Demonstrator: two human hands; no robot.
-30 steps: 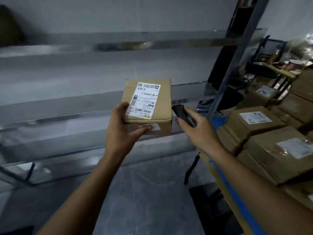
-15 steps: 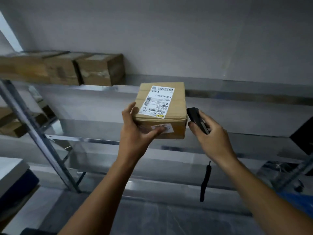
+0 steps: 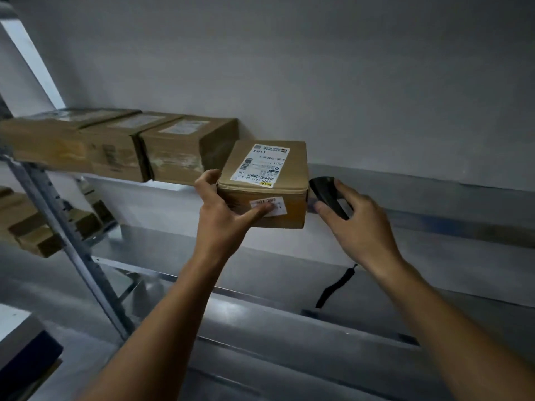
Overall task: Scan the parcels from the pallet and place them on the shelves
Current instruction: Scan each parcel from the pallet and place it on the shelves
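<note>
A small brown cardboard parcel (image 3: 289, 172) with a white shipping label on top sits at the front edge of the upper metal shelf (image 3: 405, 183). My left hand (image 3: 223, 218) grips its near left corner, thumb across the small barcode sticker on the front face. My right hand (image 3: 359, 227) holds a black handheld scanner (image 3: 327, 195) just right of the parcel, its strap hanging below.
Three brown parcels (image 3: 179, 149) stand in a row on the same shelf, just left of the held parcel. More boxes (image 3: 43, 230) lie on a lower shelf at left, behind a grey upright post (image 3: 72, 250). Lower metal shelves (image 3: 289, 328) run beneath my arms.
The view swung left from the pallet to the shelves. Both hands carried the parcel up and toward the upper shelf, beside the row of boxes. The scanner stayed in my right hand.
</note>
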